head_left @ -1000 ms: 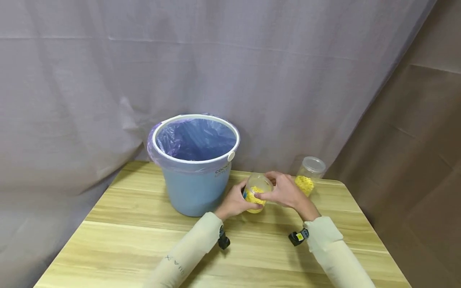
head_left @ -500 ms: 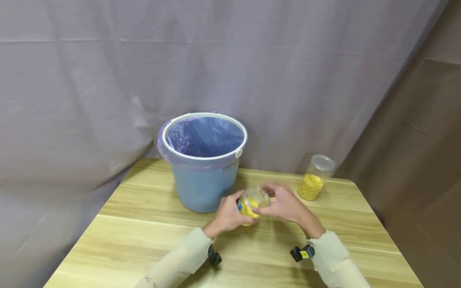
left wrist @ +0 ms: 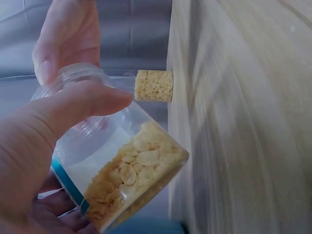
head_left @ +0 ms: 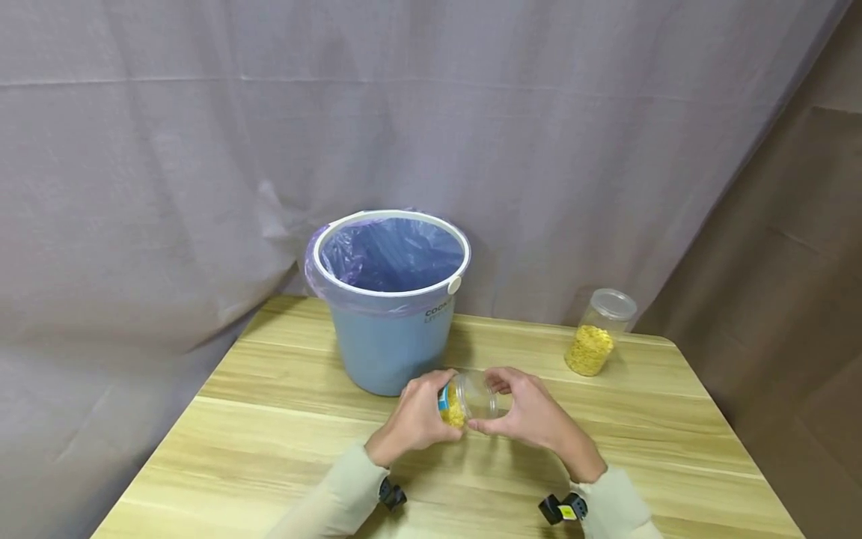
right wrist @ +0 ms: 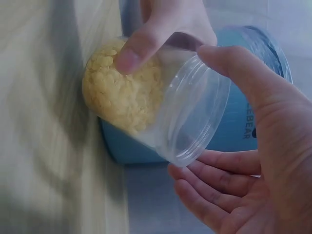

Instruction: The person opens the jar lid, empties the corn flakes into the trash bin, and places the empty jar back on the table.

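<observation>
My left hand (head_left: 417,413) grips a clear plastic jar (head_left: 453,404) partly filled with yellow flakes, its thumb across the side. A blue label edge shows beside the fingers. The jar is tilted well over, its clear lid end (right wrist: 200,112) pointing right, with the flakes settled toward the base. My right hand (head_left: 528,412) spans that lid end, thumb at one side of the rim and fingertips at the other. In the left wrist view, flakes (left wrist: 141,163) show through the wall, close above the wooden table (left wrist: 243,117).
A light blue bucket (head_left: 390,344) with a white rim and purple bag liner stands behind my left hand. Back right, a second lidded clear jar (head_left: 592,344) of yellow flakes stands upright. Grey cloth (head_left: 539,187) hangs behind the table.
Both hands have brought the jar nearer to me and tipped it from nearly upright to lying over, lid end to the right. The head view has shifted slightly; bucket and second jar stay put.
</observation>
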Tool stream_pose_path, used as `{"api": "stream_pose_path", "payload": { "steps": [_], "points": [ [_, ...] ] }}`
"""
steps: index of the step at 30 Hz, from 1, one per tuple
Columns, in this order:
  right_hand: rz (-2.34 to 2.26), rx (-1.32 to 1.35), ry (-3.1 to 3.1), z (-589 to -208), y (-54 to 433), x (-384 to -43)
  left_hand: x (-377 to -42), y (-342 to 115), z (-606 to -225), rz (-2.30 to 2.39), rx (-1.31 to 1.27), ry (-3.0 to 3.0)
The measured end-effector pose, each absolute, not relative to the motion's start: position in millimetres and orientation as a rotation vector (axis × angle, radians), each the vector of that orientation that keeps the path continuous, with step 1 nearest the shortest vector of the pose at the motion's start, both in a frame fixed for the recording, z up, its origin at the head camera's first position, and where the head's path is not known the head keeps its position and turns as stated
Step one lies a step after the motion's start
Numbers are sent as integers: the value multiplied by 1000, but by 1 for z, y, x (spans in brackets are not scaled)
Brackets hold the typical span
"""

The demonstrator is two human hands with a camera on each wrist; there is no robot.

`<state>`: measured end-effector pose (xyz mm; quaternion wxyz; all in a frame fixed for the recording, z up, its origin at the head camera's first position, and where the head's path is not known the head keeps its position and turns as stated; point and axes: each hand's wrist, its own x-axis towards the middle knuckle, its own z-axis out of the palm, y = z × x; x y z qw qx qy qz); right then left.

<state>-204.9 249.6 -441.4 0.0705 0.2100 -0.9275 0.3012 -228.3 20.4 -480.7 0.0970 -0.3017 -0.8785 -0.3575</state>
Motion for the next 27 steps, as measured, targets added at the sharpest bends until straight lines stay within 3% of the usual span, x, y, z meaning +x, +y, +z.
{"api": "stream_pose_path", "payload": {
  "steps": [27],
  "points": [
    [915, 551, -2699, -461, 237, -194, -223, 17, -477, -832, -931, -2601]
  ]
}}
